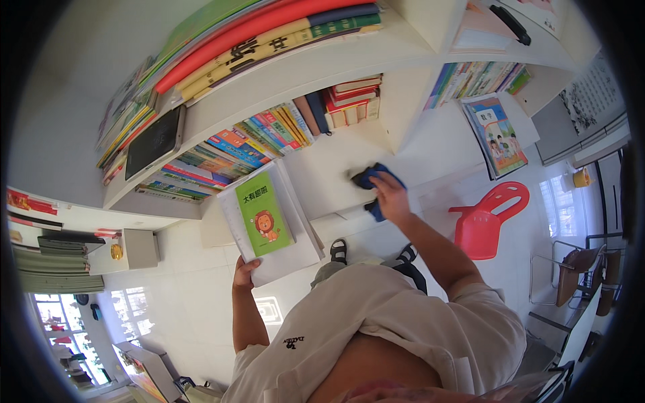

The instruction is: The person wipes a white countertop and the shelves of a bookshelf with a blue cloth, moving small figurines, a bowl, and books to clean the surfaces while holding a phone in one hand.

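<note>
My left hand (245, 272) grips the lower corner of a stack of white papers (282, 264), with a green booklet (264, 214) bearing a cartoon lion on top. The stack is tilted and its upper edge lies by the shelf edge. My right hand (390, 196) holds a dark blue cloth (385, 174) over the white shelf surface (327, 171); part of the cloth hangs below the fingers. Rows of upright books (262, 136) stand behind the stack, and red-covered books (352, 101) stand and lie at the back of the same compartment.
A dark tablet-like device (153, 143) leans at the upper shelf's left, near large stacked books (272, 45). To the right, textbooks (499, 136) lie on the white surface, with a red plastic chair (478, 231) below them. My sandalled feet stand on the tiled floor.
</note>
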`<state>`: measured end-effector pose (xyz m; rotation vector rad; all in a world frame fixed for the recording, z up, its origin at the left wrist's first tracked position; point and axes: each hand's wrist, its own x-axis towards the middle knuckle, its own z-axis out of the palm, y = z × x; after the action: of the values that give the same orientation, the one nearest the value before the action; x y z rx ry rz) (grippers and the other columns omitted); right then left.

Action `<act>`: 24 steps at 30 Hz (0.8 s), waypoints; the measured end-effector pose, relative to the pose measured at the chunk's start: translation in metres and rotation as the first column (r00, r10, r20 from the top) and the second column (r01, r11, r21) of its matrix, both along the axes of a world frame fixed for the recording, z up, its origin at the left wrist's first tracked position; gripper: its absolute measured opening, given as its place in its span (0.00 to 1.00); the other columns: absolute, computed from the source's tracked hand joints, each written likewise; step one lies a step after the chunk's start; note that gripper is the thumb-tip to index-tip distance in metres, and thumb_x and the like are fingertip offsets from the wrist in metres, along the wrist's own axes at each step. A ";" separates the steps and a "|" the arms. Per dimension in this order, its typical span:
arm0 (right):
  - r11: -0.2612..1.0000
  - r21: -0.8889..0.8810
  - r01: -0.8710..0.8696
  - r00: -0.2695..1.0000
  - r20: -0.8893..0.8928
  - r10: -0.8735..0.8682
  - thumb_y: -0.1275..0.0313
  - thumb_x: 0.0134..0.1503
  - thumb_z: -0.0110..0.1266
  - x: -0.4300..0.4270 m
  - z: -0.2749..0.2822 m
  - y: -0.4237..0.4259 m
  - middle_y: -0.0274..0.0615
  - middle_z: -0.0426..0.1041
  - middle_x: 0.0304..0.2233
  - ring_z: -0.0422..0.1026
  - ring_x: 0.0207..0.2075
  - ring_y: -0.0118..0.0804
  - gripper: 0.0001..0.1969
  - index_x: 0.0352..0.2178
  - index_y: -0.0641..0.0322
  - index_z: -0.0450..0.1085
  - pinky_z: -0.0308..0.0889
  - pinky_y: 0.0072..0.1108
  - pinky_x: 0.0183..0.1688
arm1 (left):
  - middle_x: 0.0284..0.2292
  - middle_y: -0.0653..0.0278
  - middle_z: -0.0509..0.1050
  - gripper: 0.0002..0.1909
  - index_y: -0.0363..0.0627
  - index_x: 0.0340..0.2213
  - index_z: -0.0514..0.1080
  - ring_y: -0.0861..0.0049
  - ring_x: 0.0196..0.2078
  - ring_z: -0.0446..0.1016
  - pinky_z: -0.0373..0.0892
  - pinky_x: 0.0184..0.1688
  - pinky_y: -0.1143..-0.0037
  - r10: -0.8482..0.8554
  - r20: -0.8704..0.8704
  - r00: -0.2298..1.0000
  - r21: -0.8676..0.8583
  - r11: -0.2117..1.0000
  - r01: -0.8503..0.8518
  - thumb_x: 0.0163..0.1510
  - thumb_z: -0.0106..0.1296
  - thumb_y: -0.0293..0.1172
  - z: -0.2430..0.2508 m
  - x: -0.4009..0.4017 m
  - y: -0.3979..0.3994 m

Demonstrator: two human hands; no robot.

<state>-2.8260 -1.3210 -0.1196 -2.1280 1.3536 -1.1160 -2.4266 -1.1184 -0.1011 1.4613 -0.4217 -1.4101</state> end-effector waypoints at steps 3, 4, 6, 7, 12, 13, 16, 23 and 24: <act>0.996 -0.088 -0.006 0.975 0.222 0.026 0.82 0.44 0.53 0.070 0.019 -0.013 0.52 0.66 0.44 0.66 0.45 0.52 0.18 0.40 0.64 0.67 0.63 0.31 0.46 | 0.39 0.56 0.71 0.30 0.33 0.46 0.61 0.67 0.40 0.71 0.67 0.43 0.70 -0.003 -0.051 0.999 -0.009 1.000 0.002 0.36 0.53 0.24 -0.001 0.001 0.004; 0.984 -0.176 -0.023 0.976 0.211 0.060 0.81 0.44 0.52 0.091 0.023 -0.023 0.53 0.66 0.44 0.65 0.46 0.52 0.17 0.40 0.64 0.67 0.62 0.32 0.47 | 0.39 0.56 0.71 0.30 0.32 0.46 0.61 0.67 0.39 0.71 0.68 0.43 0.70 -0.007 -0.071 0.997 -0.021 1.000 0.005 0.37 0.53 0.24 -0.003 0.001 0.004; 0.946 -0.293 -0.141 0.968 0.159 0.193 0.81 0.43 0.53 0.130 0.027 -0.044 0.54 0.65 0.44 0.63 0.48 0.53 0.18 0.40 0.65 0.66 0.60 0.33 0.49 | 0.39 0.56 0.71 0.30 0.32 0.46 0.61 0.67 0.39 0.71 0.68 0.43 0.70 -0.002 -0.062 0.998 -0.017 1.000 0.001 0.37 0.53 0.24 -0.001 0.000 0.005; 0.918 -0.321 -0.233 0.953 0.114 0.282 0.80 0.43 0.53 0.145 0.027 -0.054 0.54 0.64 0.45 0.61 0.49 0.55 0.19 0.41 0.65 0.66 0.59 0.33 0.51 | 0.39 0.55 0.71 0.30 0.33 0.46 0.61 0.67 0.39 0.71 0.68 0.43 0.70 -0.012 -0.058 0.998 -0.019 1.000 0.011 0.37 0.54 0.24 0.001 -0.001 0.003; 0.953 -0.132 -0.271 0.862 -0.473 0.180 0.71 0.47 0.44 0.182 0.002 -0.075 0.48 0.67 0.44 0.61 0.49 0.43 0.17 0.39 0.66 0.67 0.54 0.27 0.54 | 0.39 0.56 0.71 0.29 0.32 0.45 0.62 0.67 0.40 0.71 0.68 0.43 0.70 0.010 -0.049 0.999 0.018 1.000 -0.010 0.37 0.54 0.24 0.005 -0.001 0.003; 0.951 -0.132 -0.278 0.861 -0.472 0.187 0.71 0.47 0.44 0.184 0.001 -0.076 0.48 0.67 0.44 0.61 0.49 0.43 0.17 0.39 0.66 0.67 0.54 0.27 0.54 | 0.39 0.56 0.71 0.29 0.32 0.45 0.62 0.67 0.40 0.71 0.67 0.43 0.70 0.004 -0.041 0.999 0.016 1.000 -0.003 0.38 0.53 0.24 0.002 0.002 0.004; 0.945 -0.170 -0.280 0.856 -0.489 0.166 0.71 0.47 0.45 0.183 0.001 -0.074 0.48 0.67 0.44 0.60 0.49 0.43 0.16 0.38 0.66 0.68 0.56 0.30 0.52 | 0.39 0.56 0.71 0.29 0.32 0.45 0.62 0.67 0.40 0.71 0.67 0.43 0.70 -0.009 -0.043 0.999 0.018 1.000 0.009 0.38 0.52 0.24 -0.002 0.000 0.006; 0.497 0.697 -0.516 0.747 0.083 0.660 0.75 0.47 0.48 0.093 0.073 -0.074 0.51 0.73 0.28 0.71 0.32 0.41 0.11 0.33 0.71 0.70 0.64 0.24 0.39 | 0.40 0.55 0.70 0.29 0.32 0.46 0.61 0.68 0.40 0.70 0.67 0.43 0.71 -0.045 -0.058 0.997 -0.014 0.999 0.044 0.38 0.51 0.24 -0.002 0.003 0.003; 0.493 0.678 -0.545 0.792 0.223 0.569 0.74 0.47 0.50 0.074 0.081 -0.068 0.50 0.72 0.24 0.69 0.29 0.37 0.10 0.31 0.71 0.69 0.63 0.24 0.35 | 0.40 0.55 0.70 0.29 0.32 0.46 0.61 0.68 0.40 0.70 0.67 0.43 0.71 -0.044 -0.063 0.997 -0.029 0.999 0.042 0.38 0.51 0.23 -0.007 0.004 0.005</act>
<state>-2.7524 -1.3888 -0.0382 -1.7353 0.7684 -0.1954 -2.4224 -1.1139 -0.1077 1.3878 -0.4331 -1.4754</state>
